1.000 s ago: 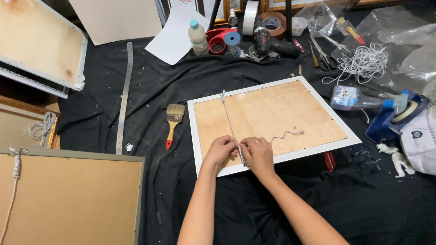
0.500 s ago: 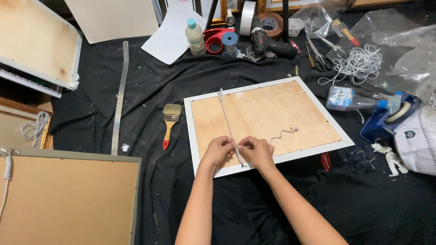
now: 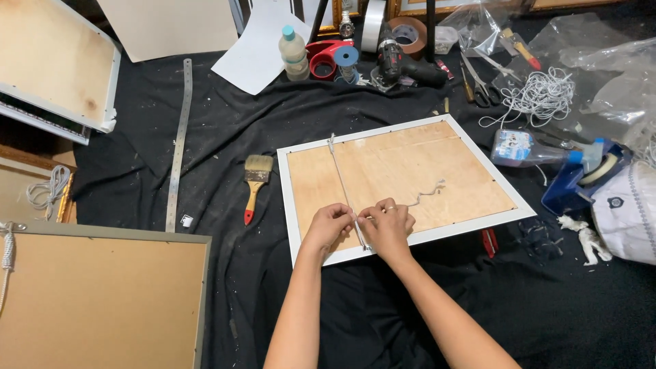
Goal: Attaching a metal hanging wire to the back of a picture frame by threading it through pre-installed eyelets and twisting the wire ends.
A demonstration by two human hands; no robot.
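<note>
Both hands pinch the cord near the frame's lower edge: left hand and right hand each closed on it. Best keep it taut while knotting, loose tail clear.

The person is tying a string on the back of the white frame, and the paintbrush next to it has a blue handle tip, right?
Not quite. The head view shows both hands, left hand and right hand, working the string on the white frame, but the paintbrush has a red handle tip, not blue.
</note>
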